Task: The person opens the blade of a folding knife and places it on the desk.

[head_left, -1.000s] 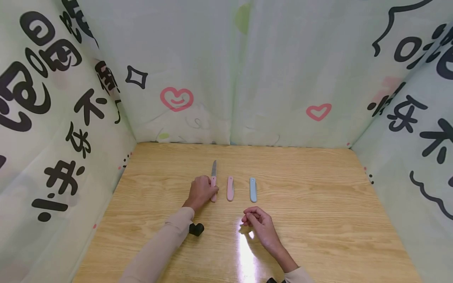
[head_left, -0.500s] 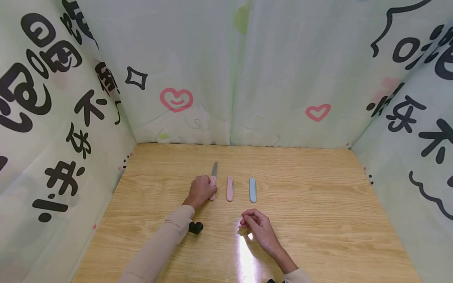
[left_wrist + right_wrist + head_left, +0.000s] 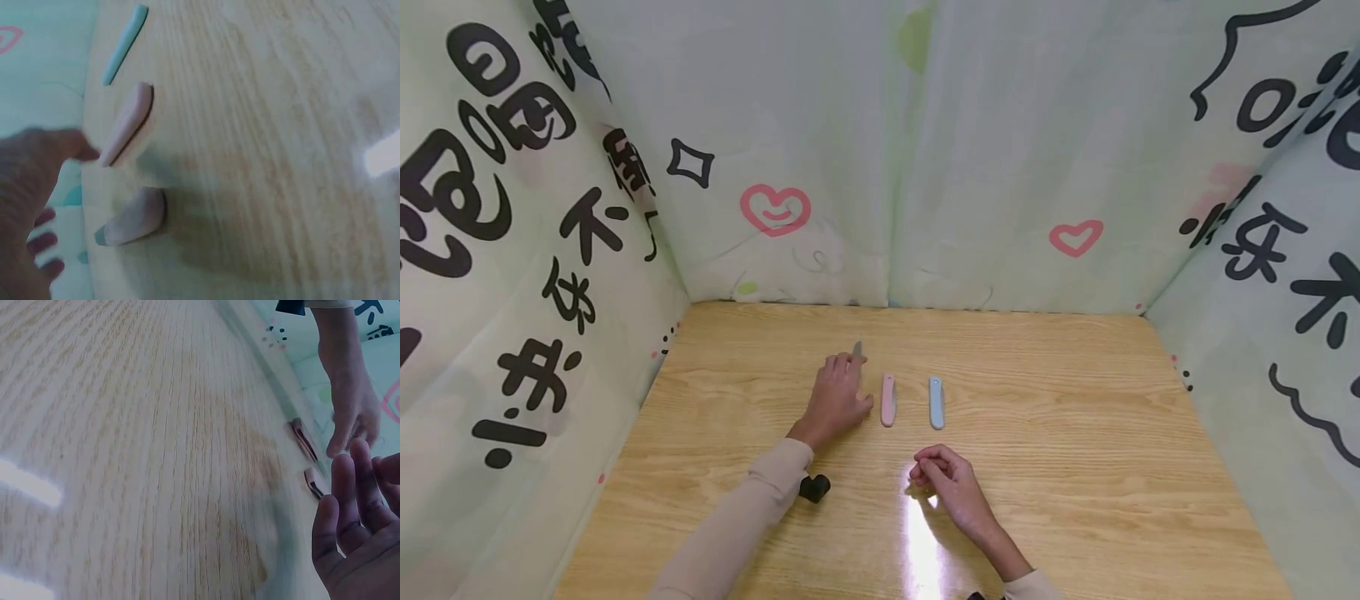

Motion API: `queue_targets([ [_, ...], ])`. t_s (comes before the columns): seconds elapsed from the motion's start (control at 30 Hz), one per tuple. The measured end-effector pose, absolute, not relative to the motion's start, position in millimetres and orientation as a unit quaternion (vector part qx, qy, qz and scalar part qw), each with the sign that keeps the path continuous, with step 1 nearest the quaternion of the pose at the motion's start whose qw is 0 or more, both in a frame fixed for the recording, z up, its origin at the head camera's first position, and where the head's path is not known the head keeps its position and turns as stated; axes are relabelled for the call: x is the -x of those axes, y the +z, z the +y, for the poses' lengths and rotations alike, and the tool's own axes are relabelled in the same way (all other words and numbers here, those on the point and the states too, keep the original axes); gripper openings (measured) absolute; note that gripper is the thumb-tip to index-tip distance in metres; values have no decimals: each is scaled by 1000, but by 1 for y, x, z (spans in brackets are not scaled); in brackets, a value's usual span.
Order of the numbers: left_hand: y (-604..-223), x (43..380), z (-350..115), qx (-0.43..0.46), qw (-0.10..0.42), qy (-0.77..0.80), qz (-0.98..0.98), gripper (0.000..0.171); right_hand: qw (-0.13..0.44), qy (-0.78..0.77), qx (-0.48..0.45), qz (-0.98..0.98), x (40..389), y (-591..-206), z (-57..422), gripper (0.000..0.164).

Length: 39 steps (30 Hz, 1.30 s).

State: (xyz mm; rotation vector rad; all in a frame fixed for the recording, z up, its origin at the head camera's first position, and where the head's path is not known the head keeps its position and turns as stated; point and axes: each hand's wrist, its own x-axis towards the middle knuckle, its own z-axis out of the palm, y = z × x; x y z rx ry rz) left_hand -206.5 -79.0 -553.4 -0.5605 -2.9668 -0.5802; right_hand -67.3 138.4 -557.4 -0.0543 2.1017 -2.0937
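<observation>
My left hand [image 3: 835, 396] hovers over an unfolded pink pocket knife, of which only the grey blade tip [image 3: 858, 348] shows beyond the fingers in the head view. From the left wrist, that knife's pink handle [image 3: 140, 215] lies on the wood, apart from the spread thumb and fingers. To its right a folded pink pocket knife [image 3: 888, 401] lies lengthwise, nearest the left thumb. Farther right rests a folded light-blue pocket knife [image 3: 936, 403]. My right hand [image 3: 949, 483] holds nothing, its fingers loosely bent, nearer the front than the blue knife.
The wooden table [image 3: 1075, 433] runs back to a pale printed curtain [image 3: 985, 167], with side curtains at left and right. A bright light reflection [image 3: 922, 542] shows on the wood near the front. A black wrist device [image 3: 814, 487] sits by the left cuff.
My left hand has let go of the unfolded knife's pink handle. Its fingers have straightened and reached forward over the knife towards the blade. The right hand stays almost in place.
</observation>
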Motion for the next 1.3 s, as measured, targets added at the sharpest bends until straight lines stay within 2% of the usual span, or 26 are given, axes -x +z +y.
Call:
queue_targets([
  [0.07,-553,208,-76,247,14,-212,-945,72,88,-702,20,706,67,-557,138,20],
  [0.17,-551,208,-72,308,-46,-235,-921,86,93,-702,25,706,66,-557,138,21],
  [0.3,-552,209,-66,338,-106,-222,-908,100,108,-700,28,706,65,-560,137,22],
  [0.47,-553,210,-62,335,-141,-203,-909,109,121,-690,21,713,64,-562,136,21],
  [0.63,-555,211,-61,321,-152,-193,-915,109,124,-690,15,713,64,-563,136,21],
  [0.87,-553,214,-58,302,-153,-200,-920,97,120,-695,31,708,63,-562,135,22],
  [1.03,-552,215,-57,286,-159,-204,-923,96,118,-697,33,706,63,-561,136,21],
  [1.3,-557,213,-57,302,-131,-211,-920,95,117,-690,14,714,65,-560,136,21],
])
